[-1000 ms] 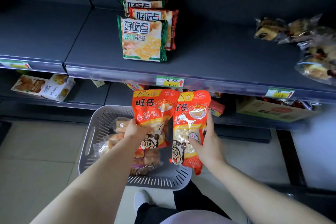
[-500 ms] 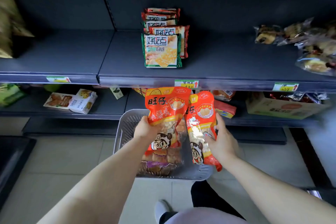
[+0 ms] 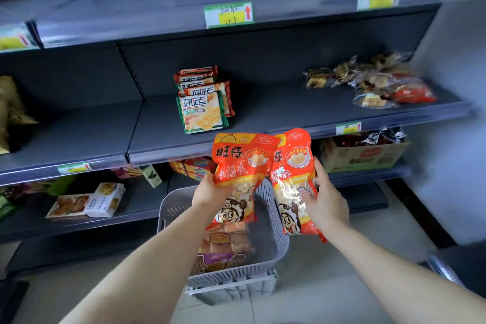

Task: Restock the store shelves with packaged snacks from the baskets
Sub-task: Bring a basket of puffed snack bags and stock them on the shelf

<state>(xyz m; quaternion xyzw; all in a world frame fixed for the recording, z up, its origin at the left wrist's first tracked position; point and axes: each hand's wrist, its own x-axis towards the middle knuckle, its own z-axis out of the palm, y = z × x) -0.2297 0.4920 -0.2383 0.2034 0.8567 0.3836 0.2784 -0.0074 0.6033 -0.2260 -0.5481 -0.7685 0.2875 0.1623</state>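
My left hand (image 3: 210, 192) grips an orange snack bag (image 3: 240, 163) by its left edge, holding it upright. A second orange snack bag (image 3: 293, 181), tilted slightly, is held by my right hand (image 3: 324, 200) along its right side. Both bags hover above the grey plastic basket (image 3: 273, 239) on the floor and just in front of the lip of the middle shelf (image 3: 276, 113). Clear packs of pastries (image 3: 223, 247) still lie in the basket.
Green-and-red biscuit packs (image 3: 202, 102) stand in a row on the middle shelf, and clear-wrapped cakes (image 3: 373, 84) lie at its right. A cardboard box (image 3: 363, 155) and small boxes (image 3: 89, 202) sit on the lower shelf. The upper shelf (image 3: 184, 8) carries price tags.
Both hands have lifted the two orange bags higher, up to the middle shelf's front edge. My view has tilted upward, bringing the upper shelf into sight.
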